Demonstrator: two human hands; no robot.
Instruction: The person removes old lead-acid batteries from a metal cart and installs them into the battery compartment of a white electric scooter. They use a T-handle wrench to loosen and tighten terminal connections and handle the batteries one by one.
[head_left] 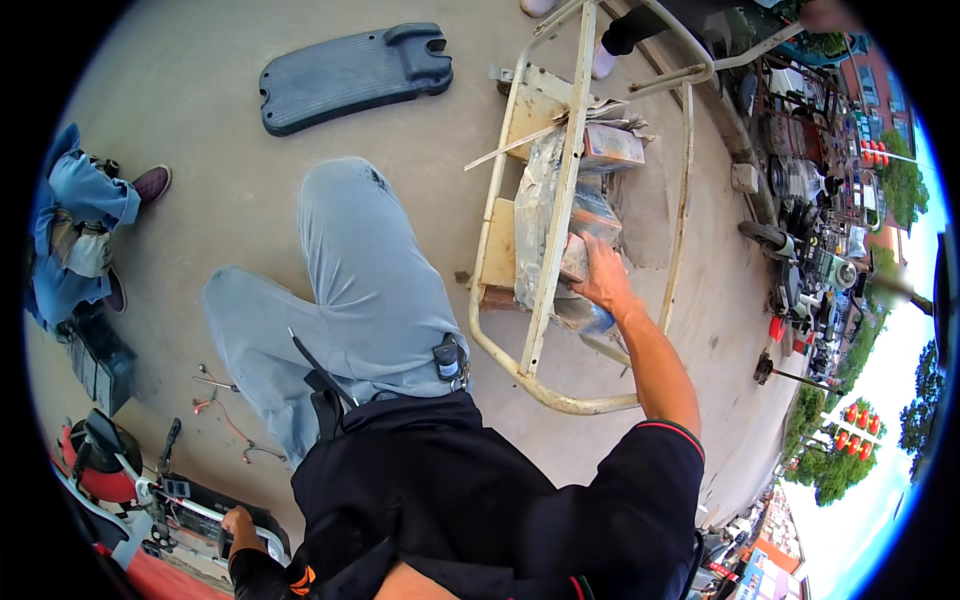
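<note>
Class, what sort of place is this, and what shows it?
Probably an outdoor vehicle-repair spot: handlebars stand nearby, a loose dark ribbed panel lies on the ground, and a motorbike stands farther off.

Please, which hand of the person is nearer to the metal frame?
Right. The right hand is on a box within the frame; the left hand is well away, by a handlebar.

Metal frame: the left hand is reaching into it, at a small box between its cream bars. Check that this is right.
Wrong hand: the head view shows the right hand reaching into the metal frame, at a small box between its cream bars.
</note>
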